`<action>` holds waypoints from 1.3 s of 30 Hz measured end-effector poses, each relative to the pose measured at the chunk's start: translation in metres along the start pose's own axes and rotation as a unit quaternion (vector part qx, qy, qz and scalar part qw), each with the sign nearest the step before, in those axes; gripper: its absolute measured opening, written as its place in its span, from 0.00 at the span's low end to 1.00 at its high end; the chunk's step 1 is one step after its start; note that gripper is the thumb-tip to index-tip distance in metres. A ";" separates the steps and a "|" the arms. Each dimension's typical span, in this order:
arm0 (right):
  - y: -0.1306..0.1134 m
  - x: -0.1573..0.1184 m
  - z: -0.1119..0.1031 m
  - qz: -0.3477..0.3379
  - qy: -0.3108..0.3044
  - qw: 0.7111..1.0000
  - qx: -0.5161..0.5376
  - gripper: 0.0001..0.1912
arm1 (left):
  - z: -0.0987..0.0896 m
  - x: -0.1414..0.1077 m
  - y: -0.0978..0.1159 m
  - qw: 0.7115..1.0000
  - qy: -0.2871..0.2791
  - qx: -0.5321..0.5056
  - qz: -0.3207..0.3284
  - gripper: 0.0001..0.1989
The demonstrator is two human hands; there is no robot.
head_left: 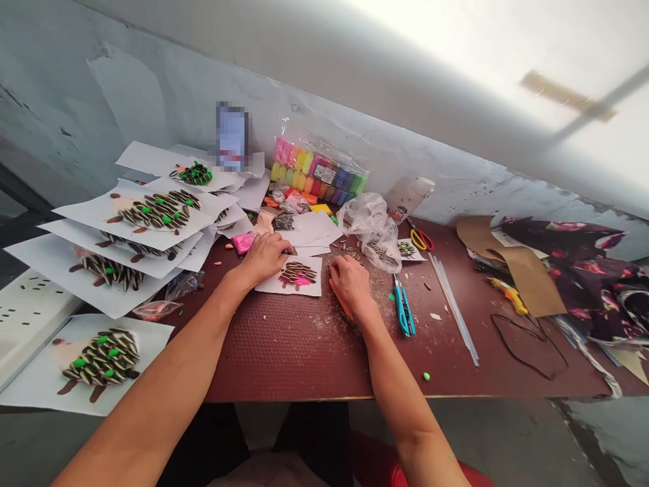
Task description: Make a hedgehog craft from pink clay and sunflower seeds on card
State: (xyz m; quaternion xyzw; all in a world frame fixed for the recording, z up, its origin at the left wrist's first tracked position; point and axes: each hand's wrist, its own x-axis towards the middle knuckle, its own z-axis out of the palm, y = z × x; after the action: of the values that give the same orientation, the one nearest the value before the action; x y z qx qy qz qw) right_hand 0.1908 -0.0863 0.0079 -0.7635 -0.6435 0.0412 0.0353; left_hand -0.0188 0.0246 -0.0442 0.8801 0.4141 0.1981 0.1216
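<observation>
A small white card (313, 287) lies before me with a hedgehog made of striped sunflower seeds (299, 272) on pink clay. My left hand (264, 257) lies over the card's upper left corner, its fingers stretched out. Just right of the card, my right hand (351, 279) rests low on the table with fingers curled; its fingertips are mostly hidden. A long orange object (341, 300) shows under and beside that hand, its kind unclear. Loose sunflower seeds (352, 249) lie just beyond it. Pink clay (243, 243) sits left of my left hand.
Stacked paper sheets with seed hedgehogs (152, 211) rise at left. Behind are a pack of coloured clay (319, 172), a plastic bag (372, 226) and a bottle (410, 197). At right lie a blue cutter (404, 311), scissors (422, 239), glue sticks (453, 308) and a glue gun (510, 295).
</observation>
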 end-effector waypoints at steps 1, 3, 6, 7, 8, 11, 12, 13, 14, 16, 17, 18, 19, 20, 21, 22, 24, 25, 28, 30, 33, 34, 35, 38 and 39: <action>0.001 0.001 0.000 -0.003 0.005 1.000 0.011 0.12 | 0.000 0.000 0.000 1.000 0.000 0.002 -0.001 0.14; 0.005 0.003 -0.001 -0.015 0.031 0.998 0.052 0.12 | 0.000 0.000 -0.001 1.000 -0.001 0.004 -0.001 0.14; 0.007 0.004 -0.002 -0.039 0.080 0.986 0.144 0.10 | 0.001 0.000 -0.001 1.000 -0.002 0.002 0.002 0.14; 0.006 0.003 -0.003 -0.052 0.088 0.980 0.171 0.10 | 0.001 0.000 -0.001 1.000 -0.001 0.002 0.004 0.14; 0.003 0.002 -0.004 -0.069 0.090 0.975 0.192 0.10 | 0.001 0.000 -0.001 1.000 0.000 0.002 0.004 0.14; -0.010 -0.004 -0.006 -0.133 0.078 0.965 0.211 0.09 | 0.002 0.000 -0.001 1.000 0.005 0.003 0.002 0.13; -0.015 -0.006 -0.006 -0.146 0.074 0.965 0.207 0.09 | 0.002 0.001 -0.001 1.000 0.006 0.004 0.002 0.13; -0.019 -0.009 -0.005 -0.154 0.068 0.965 0.202 0.09 | 0.002 0.001 -0.001 1.000 0.006 0.005 0.003 0.13; -0.023 -0.012 -0.004 -0.156 0.062 0.966 0.195 0.09 | 0.002 0.001 -0.002 1.000 0.007 0.005 0.006 0.13; -0.029 -0.016 -0.001 -0.151 0.053 0.971 0.179 0.09 | 0.003 0.001 -0.002 1.000 0.008 0.008 0.012 0.13; -0.030 -0.017 0.001 -0.147 0.049 0.973 0.173 0.09 | 0.003 0.002 -0.002 1.000 0.010 0.010 0.013 0.13; -0.031 -0.018 0.003 -0.143 0.046 0.974 0.168 0.09 | 0.003 0.002 -0.002 1.000 0.011 0.012 0.014 0.13; -0.031 -0.019 0.004 -0.142 0.043 0.975 0.164 0.09 | 0.003 0.002 -0.003 1.000 0.012 0.013 0.014 0.13; -0.031 -0.019 0.006 -0.142 0.042 0.976 0.161 0.09 | 0.004 0.002 -0.003 1.000 0.013 0.013 0.014 0.13; -0.031 -0.020 0.007 -0.142 0.043 0.976 0.157 0.09 | 0.004 0.002 -0.003 1.000 0.013 0.014 0.014 0.13; -0.031 -0.020 0.007 -0.142 0.043 0.977 0.152 0.09 | 0.004 0.002 -0.003 1.000 0.012 0.014 0.014 0.13; -0.032 -0.020 0.008 -0.140 0.044 0.979 0.140 0.10 | 0.005 0.003 -0.004 1.000 0.011 0.014 0.013 0.13; -0.032 -0.020 0.008 -0.138 0.042 0.980 0.134 0.10 | 0.005 0.003 -0.004 1.000 0.010 0.014 0.013 0.12; -0.033 -0.020 0.009 -0.133 0.031 0.983 0.124 0.10 | 0.005 0.003 -0.005 1.000 0.006 0.013 0.013 0.12; -0.034 -0.020 0.009 -0.131 0.026 0.984 0.122 0.10 | 0.005 0.003 -0.005 1.000 0.005 0.013 0.011 0.12; -0.036 -0.020 0.009 -0.129 0.020 0.984 0.121 0.10 | 0.005 0.002 -0.004 1.000 0.002 0.008 0.009 0.13; -0.036 -0.019 0.009 -0.128 0.018 0.984 0.121 0.10 | 0.004 0.002 -0.004 1.000 0.001 0.006 0.009 0.13; -0.037 -0.019 0.009 -0.128 0.017 0.984 0.120 0.10 | 0.004 0.002 -0.004 1.000 0.000 0.005 0.010 0.13; -0.038 -0.019 0.009 -0.129 0.016 0.985 0.114 0.10 | 0.004 0.002 -0.004 1.000 -0.001 0.007 0.011 0.14; -0.038 -0.019 0.009 -0.128 0.015 0.985 0.112 0.11 | 0.004 0.002 -0.004 1.000 -0.001 0.008 0.011 0.14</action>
State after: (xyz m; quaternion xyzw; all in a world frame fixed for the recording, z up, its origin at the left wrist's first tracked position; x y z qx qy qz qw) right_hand 0.1493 -0.0990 0.0032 -0.6664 -0.7270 0.0966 0.1347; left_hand -0.0185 0.0282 -0.0485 0.8856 0.4059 0.1955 0.1128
